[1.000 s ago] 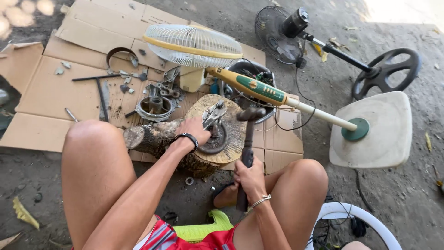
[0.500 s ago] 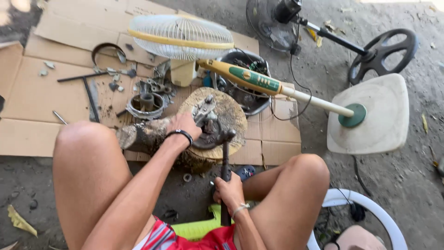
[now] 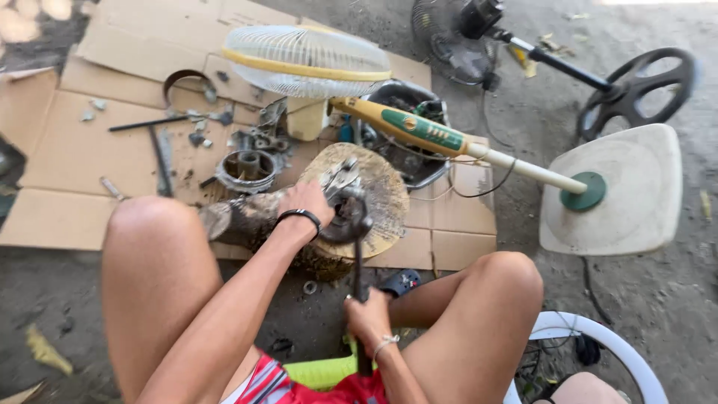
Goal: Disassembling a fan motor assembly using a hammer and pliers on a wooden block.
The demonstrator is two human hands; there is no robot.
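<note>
View from above of a seated person with bare knees spread, working over a round wooden stump (image 3: pixel 381 198) that stands on flattened cardboard (image 3: pixel 67 150) on dusty ground.

The left hand (image 3: pixel 305 203) reaches forward onto the stump and presses down on a small metal part (image 3: pixel 338 178), fingers closed over it; a dark band circles the wrist. The part lies on the stump's top face, near its middle, partly hidden under the fingers (its exact shape cannot be made out).

The right hand (image 3: pixel 366 318) is lower in the view, close to the body and between the knees, wrapped tightly around the lower end of a hammer (image 3: pixel 356 247) handle. The handle runs straight up from this hand toward the stump. The dark hammer head sits just beside the left hand, touching or nearly touching the metal part; which of the two cannot be told.

Beyond the stump lies a standing fan (image 3: pixel 419 131) on its side: a pale wire cage with a yellow rim, a cream and green neck, and a white base off to the right. A black tub (image 3: pixel 407 97) of parts sits behind it. To the left, a metal motor housing (image 3: pixel 247 166) and scattered small pieces rest on the cardboard.
</note>
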